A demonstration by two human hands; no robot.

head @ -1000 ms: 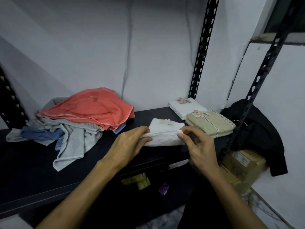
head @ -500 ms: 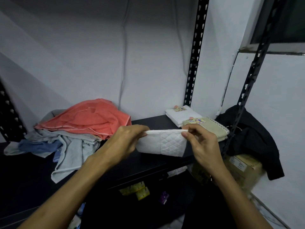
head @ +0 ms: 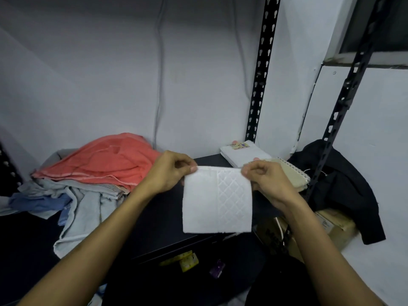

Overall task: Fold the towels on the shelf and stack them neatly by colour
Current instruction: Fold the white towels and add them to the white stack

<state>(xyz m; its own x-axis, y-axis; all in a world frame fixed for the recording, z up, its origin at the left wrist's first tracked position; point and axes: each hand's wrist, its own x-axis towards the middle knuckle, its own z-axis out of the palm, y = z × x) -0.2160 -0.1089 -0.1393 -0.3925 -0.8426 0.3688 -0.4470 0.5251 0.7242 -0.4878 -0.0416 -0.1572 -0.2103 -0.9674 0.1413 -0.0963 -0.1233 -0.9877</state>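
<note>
A small white towel (head: 217, 202) with a quilted diamond band hangs in the air over the black shelf (head: 163, 208). My left hand (head: 170, 172) pinches its top left corner and my right hand (head: 266, 181) pinches its top right corner. At the back right of the shelf lies a folded white towel (head: 244, 153), with a folded beige towel (head: 293, 177) just in front of it, partly hidden by my right hand. On the left sits a loose heap: a coral towel (head: 106, 162) on top of grey (head: 88, 202) and blue (head: 37, 202) ones.
Black slotted uprights (head: 261, 69) (head: 344, 102) frame the shelf's right end. A black garment (head: 344, 191) drapes over a cardboard box (head: 331, 228) to the right. Small yellow and purple items (head: 187, 261) lie on the lower level.
The white towel has been lifted off the shelf and opened out; it now hangs full length from its top edge between both hands, which have moved apart.
</note>
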